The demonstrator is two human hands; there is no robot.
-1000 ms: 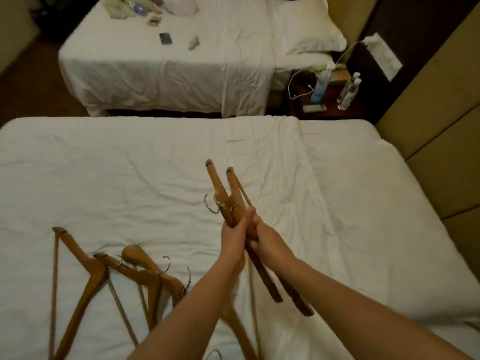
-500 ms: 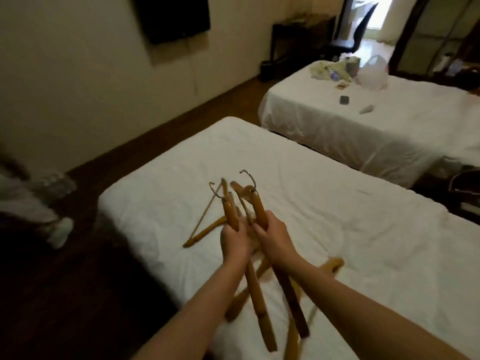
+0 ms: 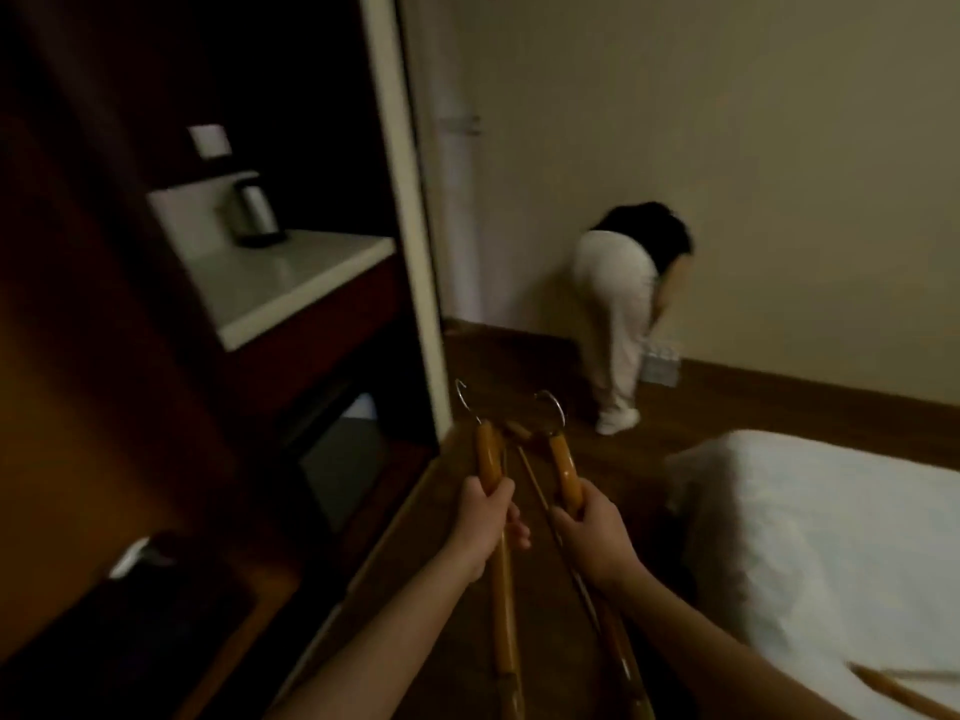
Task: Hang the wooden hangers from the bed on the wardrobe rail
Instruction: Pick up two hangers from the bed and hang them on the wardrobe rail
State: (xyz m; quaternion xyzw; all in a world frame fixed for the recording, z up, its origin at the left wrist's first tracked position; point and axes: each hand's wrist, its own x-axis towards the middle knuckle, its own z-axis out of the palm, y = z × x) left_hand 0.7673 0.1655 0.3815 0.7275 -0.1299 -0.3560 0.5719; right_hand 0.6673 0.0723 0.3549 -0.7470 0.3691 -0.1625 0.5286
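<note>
My left hand (image 3: 480, 527) grips one wooden hanger (image 3: 489, 459), its metal hook pointing up and away from me. My right hand (image 3: 589, 537) grips a second wooden hanger (image 3: 563, 467), also hook-forward, just to the right of the first. Both hangers are held out over the dark wooden floor, a little apart. The white bed (image 3: 831, 553) is at my right, and the end of another wooden hanger (image 3: 904, 691) lies on it at the bottom right corner. No wardrobe rail is visible.
A dark wooden cabinet unit (image 3: 208, 356) fills the left, with a white counter (image 3: 291, 283) carrying a kettle (image 3: 254, 210). A person in light trousers (image 3: 621, 314) bends over by the far wall beside a pack of bottles (image 3: 661, 363). Open floor lies ahead.
My view has swung left, from the beds to the cabinet and far wall. Both hands still hold the hangers, now spread slightly apart and away from the bed.
</note>
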